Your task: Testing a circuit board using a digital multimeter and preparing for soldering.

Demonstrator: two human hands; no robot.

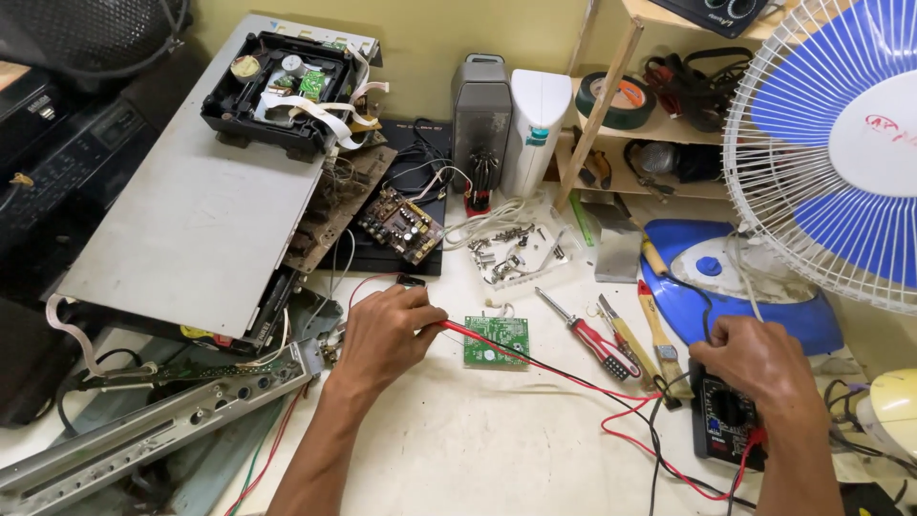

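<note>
Left hand (382, 330): centre of the white worktop (478, 449), fingers curled narrow around a red test probe (457, 330) and what appears to be a black one beside it; the probe tip points at the near-left edge of a small green circuit board (496, 341). The board lies flat, square, studded with small components, just right of the hand.

Right hand (759, 368): at the worktop's right side, fingers closed down over the dial of a black multimeter (726, 420). Red and black leads (573, 377) run slack across the surface between meter and probes.

Open room: the bare, scuffed white surface in front of the board, between the two forearms, is the widest free patch. Left edge crowded by a grey sheet-metal chassis (191, 210), tilted, carrying a black disc-drive mechanism (277, 91) with white ribbon cables; a long grey metal panel (153, 430) lies below it.

Right of the board: a red-handled screwdriver (587, 334), wooden-handled tools (654, 334), loose screws in a clear tray (516, 253).

Far right: a blue and white fan (831, 134), wire grille, overhanging a blue clothes iron (726, 287).
</note>
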